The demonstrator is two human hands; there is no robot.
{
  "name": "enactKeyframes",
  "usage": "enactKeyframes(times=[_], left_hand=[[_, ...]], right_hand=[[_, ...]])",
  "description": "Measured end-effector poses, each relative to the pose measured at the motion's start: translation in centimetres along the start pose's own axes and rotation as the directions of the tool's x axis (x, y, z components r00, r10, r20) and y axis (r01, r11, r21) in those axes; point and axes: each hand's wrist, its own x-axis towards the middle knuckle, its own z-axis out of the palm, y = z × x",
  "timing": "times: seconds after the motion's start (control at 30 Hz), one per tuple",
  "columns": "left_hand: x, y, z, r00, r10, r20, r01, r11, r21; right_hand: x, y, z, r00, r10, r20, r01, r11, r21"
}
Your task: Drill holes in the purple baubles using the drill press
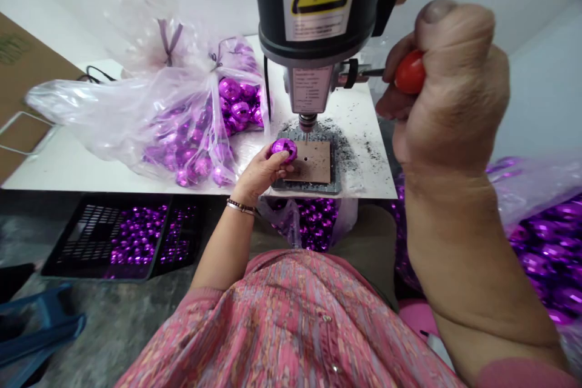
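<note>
My left hand (266,171) pinches a shiny purple faceted ball (284,149) between thumb and fingers, at the left edge of a brown board (316,162). That board has a small dark hole and lies on the grey base (335,185) of a bench drill press (313,54). Above the board, just right of the ball, points the thin drill bit (306,138). High on the right, my right hand (454,85) is wrapped around the red knob (410,72) of the drill's feed lever.
Clear plastic bags of purple balls (182,133) cover the table's left side. Dark shavings (359,145) lie around the base. Below are a black crate (91,230) with purple pieces and an open bag (316,221). Another bag (550,242) stands right, a blue stool (40,327) left.
</note>
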Motion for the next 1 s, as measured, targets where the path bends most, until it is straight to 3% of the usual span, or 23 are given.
enactKeyframes(times=[0.2,0.4,0.5,0.63,0.73,0.87,1.0], left_hand=[[0.4,0.1,1.8,0.999,-0.007,0.034,-0.003,0.955,0.296],[1.1,-0.1,2.3,0.999,0.039,0.034,-0.051,0.872,0.486],[1.2,0.1,2.6,0.998,0.052,0.021,-0.054,0.771,0.635],[1.4,0.4,3.2,0.98,0.196,0.03,-0.137,0.564,0.814],[1.7,0.3,3.7,0.968,0.244,0.064,-0.18,0.493,0.851],[1.9,-0.2,4.0,0.969,0.244,0.05,-0.168,0.495,0.852],[1.9,-0.5,4.0,0.961,0.271,0.051,-0.184,0.49,0.852]], right_hand=[[0.1,0.1,0.0,0.999,-0.026,0.038,0.024,0.998,0.053],[0.1,0.1,0.0,0.998,-0.02,0.059,0.015,0.995,0.095],[-0.1,0.0,0.0,0.999,-0.001,0.04,-0.002,0.997,0.077],[-0.3,-0.1,-0.2,0.999,-0.012,0.051,0.008,0.997,0.071],[-0.4,0.0,-0.2,0.999,0.006,0.044,-0.009,0.998,0.06],[-0.7,0.1,-0.3,0.999,0.021,0.035,-0.021,1.0,0.0],[-1.4,0.2,-0.9,0.999,0.033,0.042,-0.025,0.984,-0.175]])
